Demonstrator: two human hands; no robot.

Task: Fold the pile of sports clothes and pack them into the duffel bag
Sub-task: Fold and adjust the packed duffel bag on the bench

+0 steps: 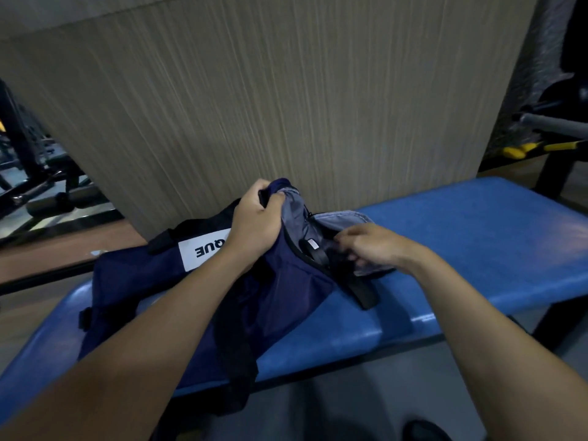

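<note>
Duffel bag (222, 300), navy with a white label, lies across the blue padded counter (461, 237) in front of a wood-grain panel (286, 106). From the head view, the left hand (257, 222) has its grip clenched on a bunched edge of the bag's mouth, lifting it so the grey lining (294, 218) shows. The right hand (369, 246) reaches into the opening, fingers curled on something dark inside, probably a folded garment, though I cannot tell for certain. A black strap (359, 288) trails out onto the counter. To do this step well, keep the mouth held high and wide, press the clothing flat toward the bottom, and keep the strap clear of the opening.
</note>
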